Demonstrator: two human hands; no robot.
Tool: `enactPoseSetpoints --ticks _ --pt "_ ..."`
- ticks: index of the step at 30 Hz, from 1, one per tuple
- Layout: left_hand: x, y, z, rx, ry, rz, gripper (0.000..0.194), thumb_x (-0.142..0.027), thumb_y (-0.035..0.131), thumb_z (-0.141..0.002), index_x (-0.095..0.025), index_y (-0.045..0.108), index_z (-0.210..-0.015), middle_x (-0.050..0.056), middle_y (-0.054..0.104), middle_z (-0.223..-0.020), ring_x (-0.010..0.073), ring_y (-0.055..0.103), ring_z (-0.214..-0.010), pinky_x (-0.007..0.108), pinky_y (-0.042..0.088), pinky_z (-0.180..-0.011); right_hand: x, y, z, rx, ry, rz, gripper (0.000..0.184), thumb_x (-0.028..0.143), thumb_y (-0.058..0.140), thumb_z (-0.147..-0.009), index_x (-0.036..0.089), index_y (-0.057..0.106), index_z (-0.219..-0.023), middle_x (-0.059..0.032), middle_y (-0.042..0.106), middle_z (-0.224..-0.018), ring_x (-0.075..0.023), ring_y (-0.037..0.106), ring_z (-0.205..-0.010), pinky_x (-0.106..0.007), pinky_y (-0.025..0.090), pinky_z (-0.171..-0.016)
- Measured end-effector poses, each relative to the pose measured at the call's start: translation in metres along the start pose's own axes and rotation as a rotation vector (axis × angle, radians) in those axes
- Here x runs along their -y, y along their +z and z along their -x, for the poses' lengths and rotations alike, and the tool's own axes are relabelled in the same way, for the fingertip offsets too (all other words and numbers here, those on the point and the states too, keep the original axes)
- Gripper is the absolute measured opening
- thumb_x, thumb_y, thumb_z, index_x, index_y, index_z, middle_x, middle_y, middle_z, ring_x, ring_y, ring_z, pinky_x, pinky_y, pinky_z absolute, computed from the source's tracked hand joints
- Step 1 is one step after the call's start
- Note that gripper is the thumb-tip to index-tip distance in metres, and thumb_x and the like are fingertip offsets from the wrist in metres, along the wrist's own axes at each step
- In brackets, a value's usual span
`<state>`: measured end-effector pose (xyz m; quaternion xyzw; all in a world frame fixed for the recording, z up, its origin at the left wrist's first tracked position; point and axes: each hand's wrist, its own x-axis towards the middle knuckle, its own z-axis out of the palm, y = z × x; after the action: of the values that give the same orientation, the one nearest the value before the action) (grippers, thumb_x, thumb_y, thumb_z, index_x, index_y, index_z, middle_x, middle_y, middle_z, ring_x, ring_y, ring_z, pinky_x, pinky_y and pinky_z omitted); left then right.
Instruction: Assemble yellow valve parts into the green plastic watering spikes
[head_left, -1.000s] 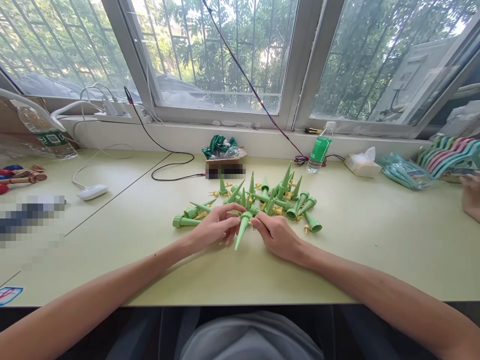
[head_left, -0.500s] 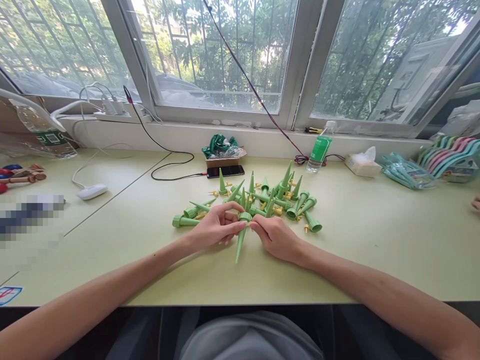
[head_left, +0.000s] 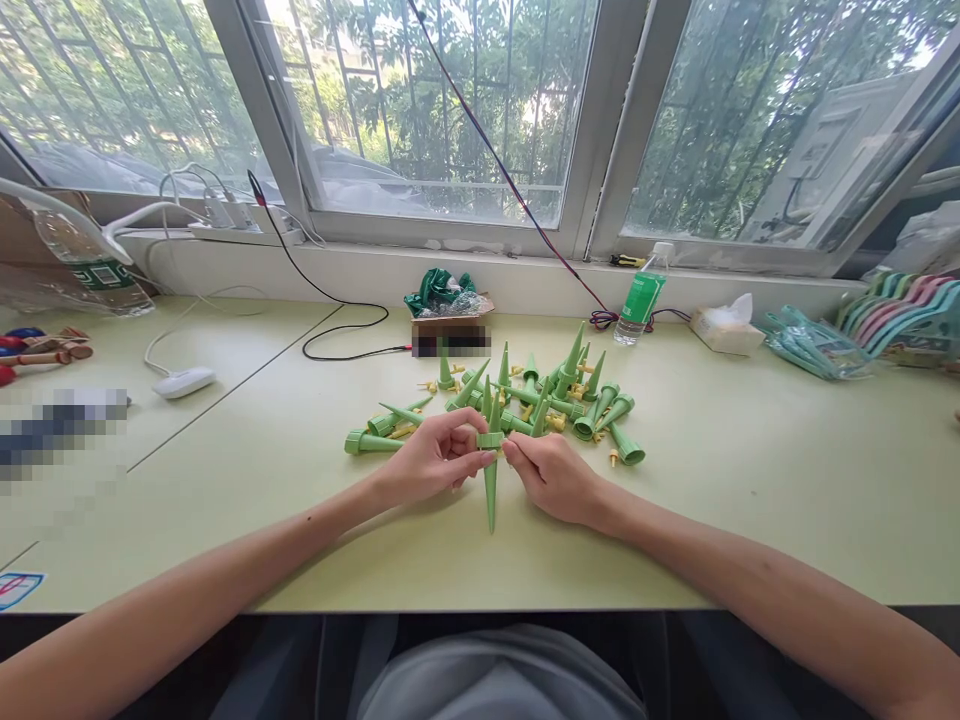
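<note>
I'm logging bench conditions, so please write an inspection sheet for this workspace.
Surface: pale green table; a seam crosses its left side.
Job's things: one green spike held point down; loose green spikes, some upright, and small yellow pieces mid-table.
Clutter: green-labelled bottle, tissue box, among other items.
Hands: left hand grips the held spike; right hand closed beside its collar, contents unclear.
Cables: black cable on the table; red-and-blue cable slanting across the window.
Surroundings: foliage outside.

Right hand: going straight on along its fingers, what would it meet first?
Most likely the green spike held by the left hand, just ahead of the right hand; whether any gap remains is unclear.
</note>
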<state>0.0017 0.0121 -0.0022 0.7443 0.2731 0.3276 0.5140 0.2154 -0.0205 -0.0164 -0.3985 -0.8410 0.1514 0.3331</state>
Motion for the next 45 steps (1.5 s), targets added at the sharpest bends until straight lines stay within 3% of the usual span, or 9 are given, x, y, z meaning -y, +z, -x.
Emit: enactPoseSetpoints --ticks 17,31,45 --pt "-0.0039 0.001 0.0014 -0.008 -0.021 -0.059 0.028 -0.037 0.069 -0.089 -0.017 0.05 -0.096 -0.009 0.052 -0.055 0.0056 0.047 -0.04 0.016 0.038 -0.04 -0.001 0.0019 -0.0002 -0.004 -0.012 -0.004 0.036 0.03 0.036 -0.104 0.022 0.03 -0.07 0.006 0.03 -0.057 -0.009 0.026 -0.049 -0.026 0.019 -0.054" --pt "-0.005 0.002 0.0017 -0.012 -0.041 -0.139 0.026 -0.039 0.068 -0.089 -0.015 0.058 -0.09 -0.007 0.052 -0.053 0.0068 0.049 -0.041 0.017 0.036 -0.041 -0.0017 0.0016 0.0006 0.015 -0.013 -0.024 0.035 0.031 0.036 -0.104 0.022 0.03 -0.071 0.0059 0.029 -0.058 -0.0102 0.024 -0.051 -0.026 0.019 -0.055" --pt "-0.0068 0.0027 0.002 -0.06 0.041 -0.209 0.025 -0.038 0.069 -0.088 -0.014 0.06 -0.088 -0.007 0.05 -0.053 0.0067 0.047 -0.043 0.019 0.036 -0.042 -0.0008 -0.0002 0.0003 0.033 -0.005 0.0 0.037 0.032 0.034 -0.104 0.022 0.034 -0.069 0.0056 0.03 -0.057 -0.0102 0.027 -0.049 -0.025 0.023 -0.054"
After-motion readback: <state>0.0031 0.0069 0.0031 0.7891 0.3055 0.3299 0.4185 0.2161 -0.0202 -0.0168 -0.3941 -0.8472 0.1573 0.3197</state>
